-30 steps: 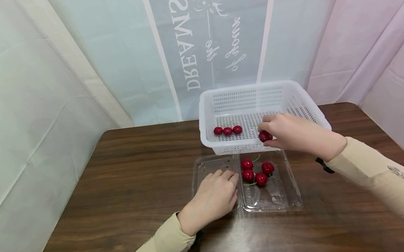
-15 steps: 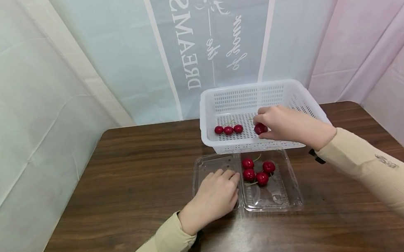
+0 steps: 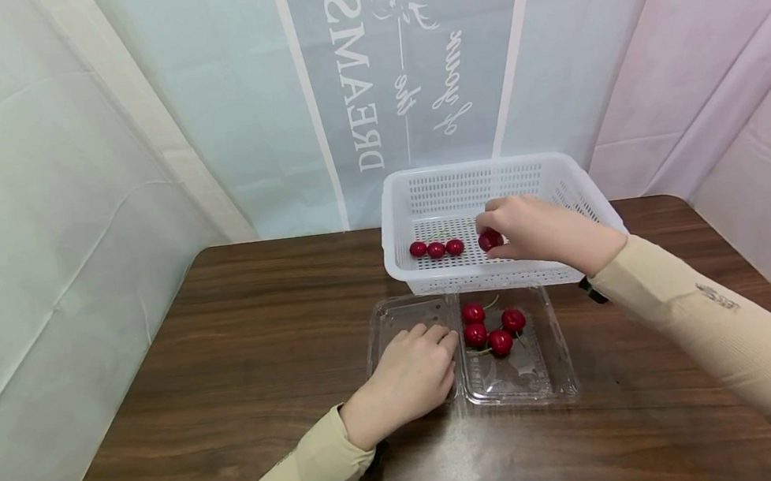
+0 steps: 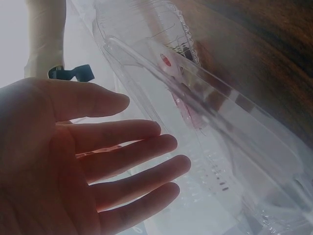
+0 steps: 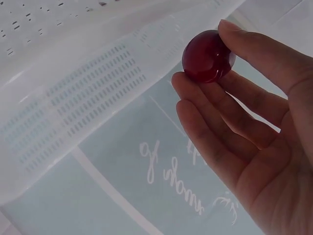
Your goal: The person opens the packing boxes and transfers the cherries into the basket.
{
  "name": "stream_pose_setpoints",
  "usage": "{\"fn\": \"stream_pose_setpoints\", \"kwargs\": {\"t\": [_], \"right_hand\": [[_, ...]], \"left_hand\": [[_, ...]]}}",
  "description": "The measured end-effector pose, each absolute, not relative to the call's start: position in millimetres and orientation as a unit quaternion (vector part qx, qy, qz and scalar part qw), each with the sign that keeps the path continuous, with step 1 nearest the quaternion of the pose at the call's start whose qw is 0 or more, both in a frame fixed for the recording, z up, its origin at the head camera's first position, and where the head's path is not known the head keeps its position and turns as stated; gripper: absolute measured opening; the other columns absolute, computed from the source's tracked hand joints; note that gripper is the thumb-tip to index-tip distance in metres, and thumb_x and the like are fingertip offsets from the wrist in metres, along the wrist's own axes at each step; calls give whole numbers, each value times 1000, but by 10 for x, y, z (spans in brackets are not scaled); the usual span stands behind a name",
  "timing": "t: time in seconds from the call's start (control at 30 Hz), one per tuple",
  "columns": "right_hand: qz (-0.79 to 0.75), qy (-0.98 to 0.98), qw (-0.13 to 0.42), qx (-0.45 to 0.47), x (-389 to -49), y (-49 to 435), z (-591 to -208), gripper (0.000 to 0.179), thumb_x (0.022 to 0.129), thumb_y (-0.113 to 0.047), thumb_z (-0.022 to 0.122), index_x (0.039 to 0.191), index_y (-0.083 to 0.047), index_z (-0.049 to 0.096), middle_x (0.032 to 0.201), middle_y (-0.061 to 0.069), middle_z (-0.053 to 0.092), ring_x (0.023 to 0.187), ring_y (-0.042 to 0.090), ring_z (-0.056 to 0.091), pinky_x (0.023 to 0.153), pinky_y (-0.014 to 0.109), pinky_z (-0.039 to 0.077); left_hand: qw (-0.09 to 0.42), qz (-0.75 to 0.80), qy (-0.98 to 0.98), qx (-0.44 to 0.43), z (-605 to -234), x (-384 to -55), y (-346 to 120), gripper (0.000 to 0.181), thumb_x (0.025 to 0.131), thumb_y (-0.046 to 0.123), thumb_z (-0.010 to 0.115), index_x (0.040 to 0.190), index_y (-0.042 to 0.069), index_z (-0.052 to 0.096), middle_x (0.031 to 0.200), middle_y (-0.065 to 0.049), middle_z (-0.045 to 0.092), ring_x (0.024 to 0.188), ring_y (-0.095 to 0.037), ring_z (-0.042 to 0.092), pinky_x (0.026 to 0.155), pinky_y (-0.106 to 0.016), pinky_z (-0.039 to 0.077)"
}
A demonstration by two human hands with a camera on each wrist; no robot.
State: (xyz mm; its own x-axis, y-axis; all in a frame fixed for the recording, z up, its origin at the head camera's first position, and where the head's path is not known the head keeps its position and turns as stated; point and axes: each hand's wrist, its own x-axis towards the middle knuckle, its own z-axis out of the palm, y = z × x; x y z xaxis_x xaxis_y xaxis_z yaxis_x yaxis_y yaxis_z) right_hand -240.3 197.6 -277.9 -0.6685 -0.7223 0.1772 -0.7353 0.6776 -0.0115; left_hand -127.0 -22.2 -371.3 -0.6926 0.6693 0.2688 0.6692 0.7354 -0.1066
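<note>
Right grip [image 3: 541,229] shifted left over basket [image 3: 432,274], pinched closed on cherry [image 5: 205,56].

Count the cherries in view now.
8: three cherries in a row in the white slotted basket, one cherry pinched by the right hand, four cherries in the right half of the clear clamshell. The hand may hide more.

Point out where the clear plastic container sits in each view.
Head: just below and right of centre, in front of the white basket; the clear plastic container lies open.
Left wrist: from top centre to lower right, beyond the fingers.
Right wrist: not in it.
Shared landmark, head and left wrist only: the left hand.
</note>
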Motion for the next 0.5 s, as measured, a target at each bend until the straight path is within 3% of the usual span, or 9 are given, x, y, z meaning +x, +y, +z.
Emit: {"fn": "stream_pose_setpoints", "kwargs": {"t": [0.23,0.5], "right_hand": [[52,-906,82,412,-2489,1994,-2792,16,72,-8,78,77,-6,63,73,4,60,62,11,54,60,30,48],[50,-919,50,387,-2606,1983,-2786,14,74,-11,78,80,-7,65,76,3,62,66,11,57,64,28,50]], "left_hand": [[145,1,-921,-363,-3718,-1271,-215,25,84,22,60,105,11,68,103,2,67,85,-17,62,64,-29,48],[144,1,-921,-363,-3719,-1274,-216,25,84,21,60,106,11,68,103,2,67,85,-17,62,64,-29,48]]}}
